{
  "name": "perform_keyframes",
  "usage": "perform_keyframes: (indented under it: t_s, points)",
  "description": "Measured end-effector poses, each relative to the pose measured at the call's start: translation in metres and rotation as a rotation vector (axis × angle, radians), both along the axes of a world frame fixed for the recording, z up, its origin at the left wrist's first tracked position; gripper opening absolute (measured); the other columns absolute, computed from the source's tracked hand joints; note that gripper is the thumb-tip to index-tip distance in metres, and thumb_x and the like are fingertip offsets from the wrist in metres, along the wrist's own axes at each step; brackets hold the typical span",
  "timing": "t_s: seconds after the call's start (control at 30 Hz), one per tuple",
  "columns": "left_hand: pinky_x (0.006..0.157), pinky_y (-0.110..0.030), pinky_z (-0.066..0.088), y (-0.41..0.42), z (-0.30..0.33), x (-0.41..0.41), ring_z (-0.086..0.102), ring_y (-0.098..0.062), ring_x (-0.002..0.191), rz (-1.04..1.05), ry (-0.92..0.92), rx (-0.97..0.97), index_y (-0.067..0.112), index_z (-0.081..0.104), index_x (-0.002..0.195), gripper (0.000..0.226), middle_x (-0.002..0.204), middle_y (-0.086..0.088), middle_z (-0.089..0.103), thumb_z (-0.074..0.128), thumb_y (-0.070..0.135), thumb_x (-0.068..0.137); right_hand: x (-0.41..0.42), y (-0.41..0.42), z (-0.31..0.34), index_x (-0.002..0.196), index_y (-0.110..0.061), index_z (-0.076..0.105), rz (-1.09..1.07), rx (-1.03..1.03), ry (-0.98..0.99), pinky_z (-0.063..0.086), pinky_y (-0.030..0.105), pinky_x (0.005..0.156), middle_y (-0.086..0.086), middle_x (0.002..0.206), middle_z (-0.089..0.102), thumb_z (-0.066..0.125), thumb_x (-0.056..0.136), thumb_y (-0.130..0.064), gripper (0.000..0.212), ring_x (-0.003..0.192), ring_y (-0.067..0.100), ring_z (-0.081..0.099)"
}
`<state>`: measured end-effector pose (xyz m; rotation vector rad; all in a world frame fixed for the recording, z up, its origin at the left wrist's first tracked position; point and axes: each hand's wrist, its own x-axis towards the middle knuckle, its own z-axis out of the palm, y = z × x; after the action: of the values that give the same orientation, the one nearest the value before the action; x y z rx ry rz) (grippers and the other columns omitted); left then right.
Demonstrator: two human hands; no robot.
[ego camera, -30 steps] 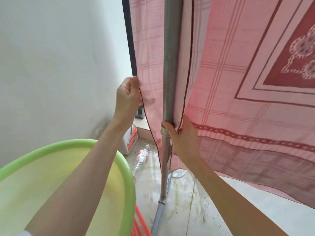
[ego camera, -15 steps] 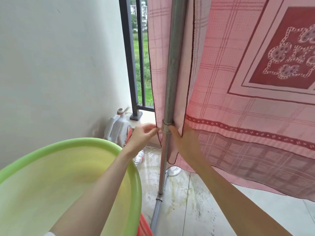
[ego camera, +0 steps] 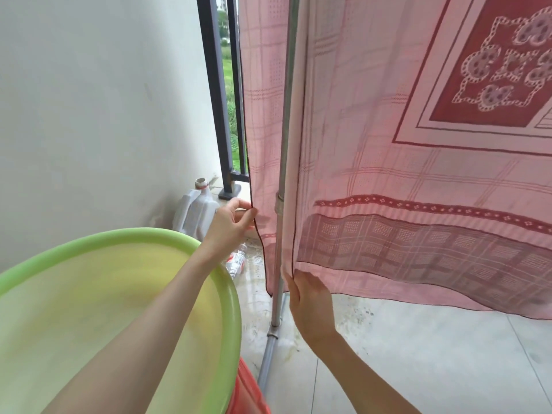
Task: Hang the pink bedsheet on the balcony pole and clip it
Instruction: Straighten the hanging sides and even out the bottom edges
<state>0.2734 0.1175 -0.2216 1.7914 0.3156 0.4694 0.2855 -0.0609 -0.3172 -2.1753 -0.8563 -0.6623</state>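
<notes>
White wall (ego camera: 89, 115) and pale floor tiles (ego camera: 433, 354) enclose the balcony corner. Over the grey pole (ego camera: 280, 234), which appears upright, the pink bedsheet (ego camera: 403, 189) is draped, one layer on each side. Its far layer's dark-hemmed edge is pinched by the left hand (ego camera: 230, 225), and the near layer's lower corner is gripped by the right hand (ego camera: 310, 303) just beside the pole. A green basin (ego camera: 230, 282) is seen under the left arm, with a white jug (ego camera: 194, 210) against the wall and a black railing (ego camera: 218, 94) behind.
</notes>
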Motion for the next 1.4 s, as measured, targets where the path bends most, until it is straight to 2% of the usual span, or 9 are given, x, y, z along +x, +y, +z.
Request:
perform_keyframes:
  t_s: [0.2,0.47,0.73,0.83,1.0,1.1,1.2,1.3,1.4]
  points:
    - [0.065,-0.013,0.052,0.000,0.018,-0.002,0.063,0.005,0.060,0.053,-0.125,0.031,0.019,0.053,0.078,0.017,0.076,0.000,0.064,0.055,0.007,0.090,0.005,0.009,-0.018,0.062,-0.011,0.063,-0.069,-0.135,0.010,0.026,0.014,0.039,-0.002,0.039,0.048,0.073,0.065,-0.008,0.010,0.031,0.015,0.043]
    - [0.067,-0.014,0.049,-0.003,0.039,-0.002,0.058,0.000,0.065,0.069,-0.213,0.022,0.021,0.052,0.081,0.016,0.074,0.001,0.060,0.058,0.008,0.088,0.004,-0.002,-0.049,0.053,-0.018,0.059,-0.129,-0.335,0.162,0.022,0.015,0.034,0.000,0.034,0.044,0.092,0.045,-0.008,0.035,0.027,0.011,0.040]
    - [0.067,-0.018,0.050,-0.004,0.017,-0.003,0.060,0.002,0.060,-0.064,0.022,0.176,0.023,0.064,0.076,0.007,0.068,0.008,0.064,0.065,0.023,0.083,0.000,0.023,-0.044,0.066,-0.012,0.062,-0.123,-0.118,0.135,0.032,0.016,0.039,0.000,0.050,0.056,0.042,0.086,-0.031,0.034,0.041,0.013,0.053]
    - [0.083,-0.046,0.053,0.002,0.011,-0.003,0.063,-0.015,0.072,-0.053,0.080,0.207,0.020,0.061,0.073,0.016,0.071,0.000,0.064,0.064,0.031,0.084,0.002,0.028,-0.040,0.069,-0.011,0.063,-0.083,-0.078,0.096,0.041,0.018,0.045,-0.002,0.058,0.061,0.043,0.085,-0.030,0.032,0.052,0.013,0.057]
    - [0.090,-0.055,0.048,0.007,0.019,-0.018,0.063,-0.023,0.083,-0.113,0.111,0.205,-0.002,0.059,0.081,0.032,0.080,-0.012,0.065,0.065,0.029,0.083,0.009,0.045,-0.036,0.073,-0.011,0.064,-0.069,-0.071,0.058,0.047,0.020,0.049,-0.002,0.070,0.068,0.051,0.082,-0.022,0.019,0.059,0.015,0.062]
    - [0.090,-0.054,0.048,0.013,0.018,-0.024,0.065,-0.029,0.085,-0.102,0.103,0.208,-0.013,0.056,0.091,0.030,0.089,-0.023,0.067,0.059,0.016,0.088,0.011,0.052,-0.045,0.075,-0.009,0.064,-0.070,-0.056,0.067,0.048,0.021,0.048,0.002,0.074,0.069,0.068,0.073,-0.010,0.004,0.062,0.018,0.065]
    - [0.089,-0.053,0.049,0.012,0.019,-0.029,0.066,-0.034,0.087,-0.119,0.083,0.193,-0.015,0.055,0.095,0.033,0.091,-0.027,0.067,0.059,0.017,0.087,0.009,0.061,-0.050,0.076,-0.007,0.066,-0.046,-0.063,0.158,0.049,0.021,0.048,0.003,0.076,0.069,0.080,0.060,0.001,0.024,0.063,0.020,0.066]
    - [0.087,-0.047,0.049,0.007,0.016,-0.031,0.063,-0.022,0.083,-0.157,0.091,0.147,-0.014,0.054,0.102,0.039,0.091,-0.028,0.066,0.061,0.022,0.086,0.006,0.070,-0.045,0.075,-0.007,0.064,-0.034,-0.071,0.178,0.045,0.021,0.045,0.003,0.070,0.067,0.055,0.072,-0.006,0.010,0.056,0.019,0.063]
    - [0.083,-0.028,0.053,0.003,0.012,-0.033,0.066,-0.009,0.085,-0.210,0.108,0.108,-0.003,0.056,0.108,0.033,0.094,-0.008,0.068,0.065,0.017,0.084,0.006,0.075,-0.045,0.078,-0.003,0.064,0.013,-0.022,0.247,0.044,0.025,0.053,0.007,0.073,0.066,0.038,0.078,-0.018,0.029,0.060,0.024,0.064]
